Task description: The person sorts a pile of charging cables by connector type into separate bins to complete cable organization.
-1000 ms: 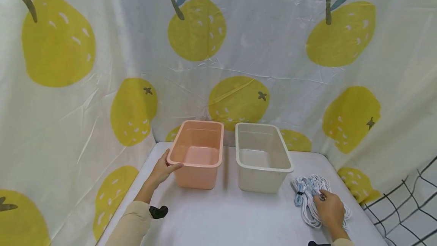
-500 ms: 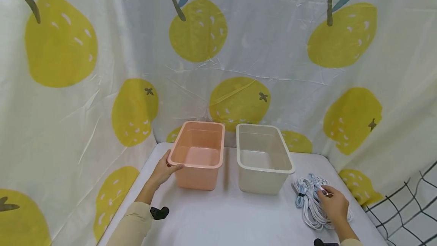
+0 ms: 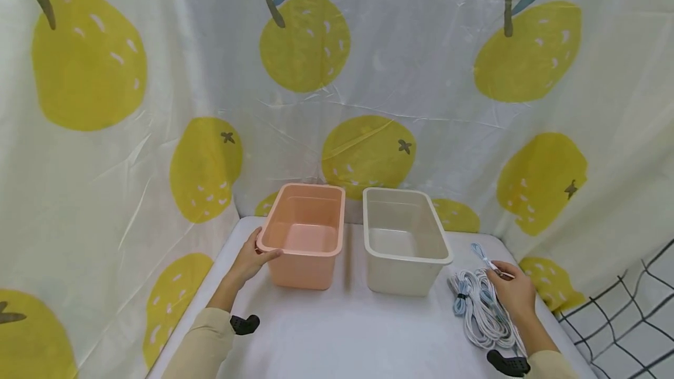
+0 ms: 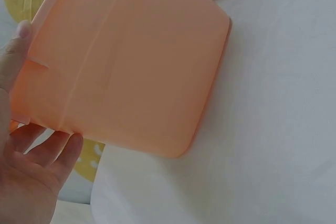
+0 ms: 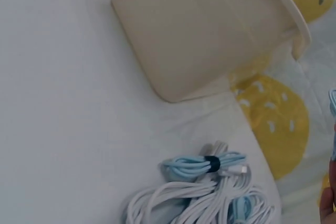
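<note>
At the near left corner of a peach plastic bin [image 3: 301,272], my left hand [image 3: 247,261] grips the rim. In the left wrist view, the thumb lies against the bin's side and the fingers are bent around its corner. My right hand [image 3: 513,290] pinches a bundled light blue cable [image 3: 480,252] with a white end, held up over the far side of a cable pile [image 3: 485,320]. The pile consists of looped white cords and light blue cables; one blue bundle [image 5: 190,166] has a black tie. Only part of the right hand shows at the right wrist view's edge.
A cream plastic bin [image 3: 401,278] stands right of the peach one, with a narrow gap between them. Both are on a white-covered table [image 3: 337,338]. A fruit-print curtain [image 3: 421,92] hangs behind and beside it. Black wire mesh [image 3: 626,309] shows at the lower right.
My right hand has risen from the cable pile and moved slightly away from me, drawing the light blue cable bundle out of it. The left hand keeps its hold on the peach bin.
</note>
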Available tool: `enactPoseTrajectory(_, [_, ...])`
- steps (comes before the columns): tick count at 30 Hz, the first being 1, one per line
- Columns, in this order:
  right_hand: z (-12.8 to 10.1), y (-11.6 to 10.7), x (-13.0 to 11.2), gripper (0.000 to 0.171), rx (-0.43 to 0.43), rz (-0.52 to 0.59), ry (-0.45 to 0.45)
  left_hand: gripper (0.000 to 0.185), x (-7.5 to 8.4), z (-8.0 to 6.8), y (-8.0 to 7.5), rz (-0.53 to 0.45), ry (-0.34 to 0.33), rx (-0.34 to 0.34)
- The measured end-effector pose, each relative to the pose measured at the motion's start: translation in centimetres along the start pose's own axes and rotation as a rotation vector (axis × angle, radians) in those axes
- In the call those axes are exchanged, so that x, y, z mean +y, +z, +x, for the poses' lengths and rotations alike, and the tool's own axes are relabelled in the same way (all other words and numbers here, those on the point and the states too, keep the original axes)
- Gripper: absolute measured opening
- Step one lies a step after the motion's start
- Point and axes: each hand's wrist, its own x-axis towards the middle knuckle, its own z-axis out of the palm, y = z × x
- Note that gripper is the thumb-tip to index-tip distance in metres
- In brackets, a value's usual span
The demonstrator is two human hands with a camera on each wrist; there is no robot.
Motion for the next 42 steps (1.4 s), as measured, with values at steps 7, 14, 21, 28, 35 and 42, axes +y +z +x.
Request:
enactPoseTrajectory(7, [0.8,-0.3,-2.8,0.032,-0.036,0.026,-0.089,0.102,0.3,0.1,0.0,-0.006,0.003,0.003])
enactPoseTrajectory(14, [0.9,0.1,-5.6,0.031,-0.081,0.068,-0.226,0.101,0.2,-0.1,-0.1,-0.028,0.012,-0.013])
enactPoseTrajectory(21, [1.4,1.0,-7.4,0.03,-0.11,0.062,-0.301,0.102,0.2,-0.3,0.0,-0.025,0.01,-0.019])
enactPoseTrajectory(28, [1.7,2.2,-9.4,0.031,-0.167,0.083,-0.32,0.105,0.0,-0.7,-0.1,-0.011,-0.007,-0.007])
enactPoseTrajectory(35, [1.9,3.2,-10.9,0.031,-0.184,0.095,-0.395,0.104,-0.2,-0.3,-0.2,-0.011,0.004,0.001])
enactPoseTrajectory(42, [1.9,4.1,-12.1,0.029,-0.215,0.142,-0.438,0.103,0.0,-0.1,-0.1,-0.026,0.022,-0.01])
